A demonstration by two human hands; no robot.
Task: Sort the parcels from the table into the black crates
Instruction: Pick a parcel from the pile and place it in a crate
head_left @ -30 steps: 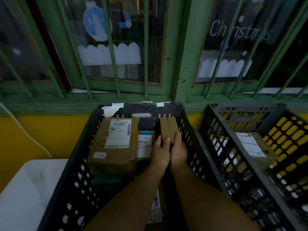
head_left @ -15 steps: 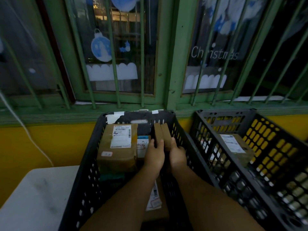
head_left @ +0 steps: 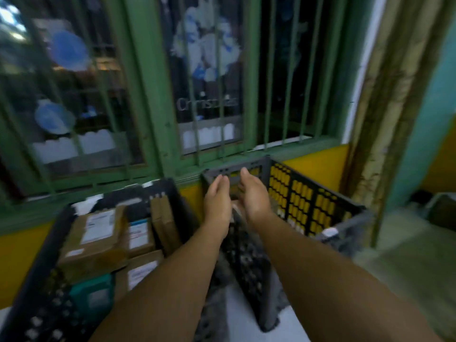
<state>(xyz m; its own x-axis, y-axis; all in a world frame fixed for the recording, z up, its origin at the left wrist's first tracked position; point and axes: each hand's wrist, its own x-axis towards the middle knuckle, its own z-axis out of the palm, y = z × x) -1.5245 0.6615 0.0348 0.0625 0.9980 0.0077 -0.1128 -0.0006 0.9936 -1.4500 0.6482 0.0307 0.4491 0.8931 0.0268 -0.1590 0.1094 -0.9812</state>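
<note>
Green window bars (head_left: 148,99) and a yellow wall back two black crates. Both hands, left (head_left: 216,206) and right (head_left: 254,197), hover empty with fingers straight and relaxed over the right crate (head_left: 318,206). Brown parcels (head_left: 98,238) fill the left crate (head_left: 39,275), two slim ones (head_left: 164,223) upright against its right wall.

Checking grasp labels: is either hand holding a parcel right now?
No: the left hand and right hand are open and hold nothing.

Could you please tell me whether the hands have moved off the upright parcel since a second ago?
Yes. Both hands have let go of the upright parcel in the left crate and moved right, over the right crate.
</note>
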